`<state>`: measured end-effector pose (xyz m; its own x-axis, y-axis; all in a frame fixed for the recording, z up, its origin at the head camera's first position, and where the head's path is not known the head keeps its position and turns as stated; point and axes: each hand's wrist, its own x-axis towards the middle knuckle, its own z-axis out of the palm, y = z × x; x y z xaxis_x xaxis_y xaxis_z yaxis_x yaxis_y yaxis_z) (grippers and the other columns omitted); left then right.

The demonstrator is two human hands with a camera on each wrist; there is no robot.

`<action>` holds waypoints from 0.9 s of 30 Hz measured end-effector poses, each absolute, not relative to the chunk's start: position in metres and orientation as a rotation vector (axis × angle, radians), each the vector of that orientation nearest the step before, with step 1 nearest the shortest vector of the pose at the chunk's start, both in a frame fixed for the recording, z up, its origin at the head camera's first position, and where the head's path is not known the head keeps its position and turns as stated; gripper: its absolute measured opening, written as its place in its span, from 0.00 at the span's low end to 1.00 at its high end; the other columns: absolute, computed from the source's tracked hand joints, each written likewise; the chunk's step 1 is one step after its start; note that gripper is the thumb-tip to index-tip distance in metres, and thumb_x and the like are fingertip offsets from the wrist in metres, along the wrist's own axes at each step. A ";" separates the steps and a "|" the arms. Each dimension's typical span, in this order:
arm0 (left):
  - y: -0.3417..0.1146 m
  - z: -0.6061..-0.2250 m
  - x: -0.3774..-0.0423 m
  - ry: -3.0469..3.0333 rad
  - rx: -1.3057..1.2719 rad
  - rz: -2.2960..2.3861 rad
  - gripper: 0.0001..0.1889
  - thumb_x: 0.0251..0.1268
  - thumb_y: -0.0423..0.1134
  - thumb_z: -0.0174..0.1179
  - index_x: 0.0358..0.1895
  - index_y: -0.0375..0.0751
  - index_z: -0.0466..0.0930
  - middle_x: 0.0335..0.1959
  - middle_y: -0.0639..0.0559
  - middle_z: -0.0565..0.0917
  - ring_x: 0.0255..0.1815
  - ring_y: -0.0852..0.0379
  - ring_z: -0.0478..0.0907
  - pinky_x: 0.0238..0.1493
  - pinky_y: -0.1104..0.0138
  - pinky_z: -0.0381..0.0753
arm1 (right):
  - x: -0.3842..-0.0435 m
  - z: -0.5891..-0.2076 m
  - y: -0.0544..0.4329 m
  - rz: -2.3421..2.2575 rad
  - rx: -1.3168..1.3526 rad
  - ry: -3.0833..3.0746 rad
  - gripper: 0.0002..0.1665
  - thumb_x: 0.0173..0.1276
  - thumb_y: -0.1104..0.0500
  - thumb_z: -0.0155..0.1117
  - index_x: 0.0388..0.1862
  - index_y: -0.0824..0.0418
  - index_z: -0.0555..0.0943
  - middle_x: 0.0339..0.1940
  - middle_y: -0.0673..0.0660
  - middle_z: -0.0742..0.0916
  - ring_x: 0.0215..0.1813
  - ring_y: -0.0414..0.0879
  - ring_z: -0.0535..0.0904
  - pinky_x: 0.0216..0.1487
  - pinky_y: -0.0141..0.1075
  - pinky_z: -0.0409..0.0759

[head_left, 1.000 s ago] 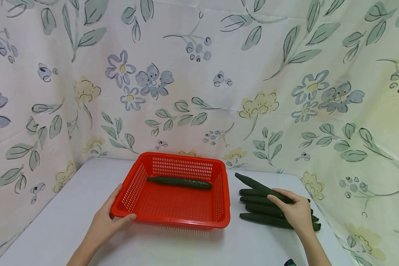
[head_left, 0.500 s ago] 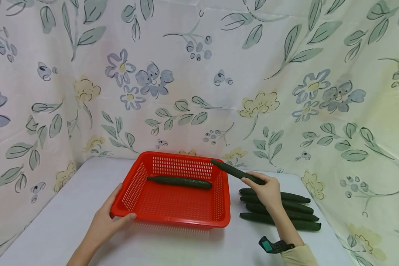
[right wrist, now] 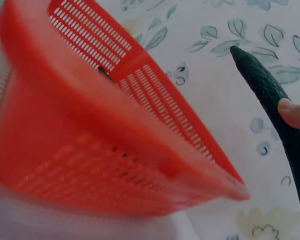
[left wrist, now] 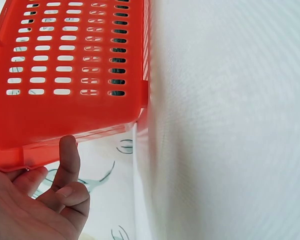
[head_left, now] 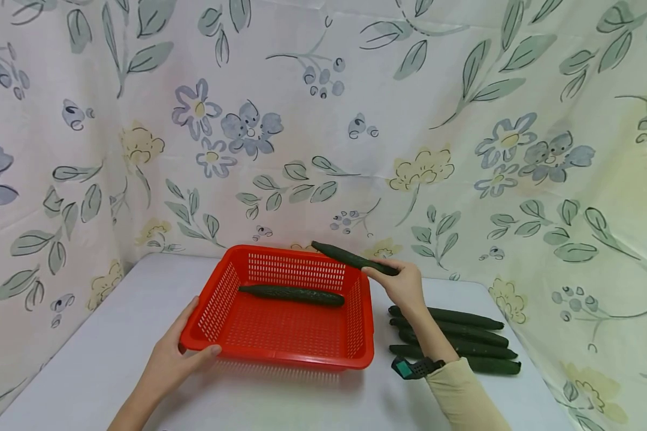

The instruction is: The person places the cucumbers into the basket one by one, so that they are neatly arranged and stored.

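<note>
My right hand (head_left: 405, 288) grips one end of a dark green cucumber (head_left: 345, 256) and holds it over the back right rim of a red plastic basket (head_left: 286, 358). Thumb and fingers wrap the cucumber in the right wrist view, its far end pointing up and away. A second cucumber (head_left: 293, 294) lies crosswise inside the basket, toward the back wall. At the basket's front left corner, my left hand (head_left: 169, 362) holds the rim. Its curled fingers (left wrist: 69, 160) show beneath the rim in the left wrist view.
Several more cucumbers (head_left: 490, 349) lie side by side on the white table (head_left: 86, 359), right of the basket and partly behind the right forearm. A floral cloth (head_left: 313, 120) hangs behind the table. A dark band (head_left: 415, 367) is on the right wrist.
My right hand has lifted the cucumber from the pile and carried it left and up to over the basket's back right rim. The left hand and basket have stayed put.
</note>
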<state>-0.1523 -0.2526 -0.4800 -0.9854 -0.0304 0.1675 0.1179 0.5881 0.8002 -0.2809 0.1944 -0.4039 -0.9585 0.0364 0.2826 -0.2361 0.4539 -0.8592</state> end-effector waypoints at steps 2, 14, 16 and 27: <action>-0.252 -0.480 -0.153 -2.649 -0.072 -1.360 0.58 0.64 0.52 0.76 0.89 0.51 0.44 0.82 0.32 0.62 0.72 0.31 0.73 0.56 0.47 0.86 | -0.285 -0.401 0.188 1.517 0.200 -2.442 0.25 0.63 0.43 0.82 0.54 0.54 0.92 0.55 0.57 0.91 0.59 0.53 0.84 0.59 0.53 0.83; -0.253 -0.480 -0.154 -2.661 -0.059 -1.360 0.59 0.64 0.53 0.76 0.89 0.52 0.43 0.83 0.32 0.61 0.73 0.31 0.72 0.58 0.44 0.85 | -0.303 -0.383 0.141 1.532 0.278 -2.434 0.23 0.61 0.46 0.84 0.51 0.57 0.93 0.52 0.57 0.92 0.56 0.53 0.85 0.55 0.48 0.84; -0.253 -0.479 -0.153 -2.663 -0.058 -1.361 0.59 0.64 0.52 0.76 0.89 0.51 0.43 0.83 0.32 0.61 0.72 0.31 0.73 0.58 0.43 0.84 | -0.304 -0.381 0.132 1.558 0.294 -2.425 0.23 0.60 0.47 0.84 0.51 0.57 0.94 0.52 0.57 0.93 0.57 0.53 0.85 0.57 0.49 0.83; -0.253 -0.479 -0.153 -2.660 -0.062 -1.369 0.59 0.64 0.52 0.76 0.89 0.52 0.43 0.83 0.32 0.61 0.72 0.31 0.73 0.58 0.43 0.85 | -0.311 -0.379 0.086 1.603 0.377 -2.408 0.21 0.58 0.48 0.86 0.48 0.54 0.95 0.49 0.52 0.94 0.56 0.48 0.86 0.55 0.44 0.84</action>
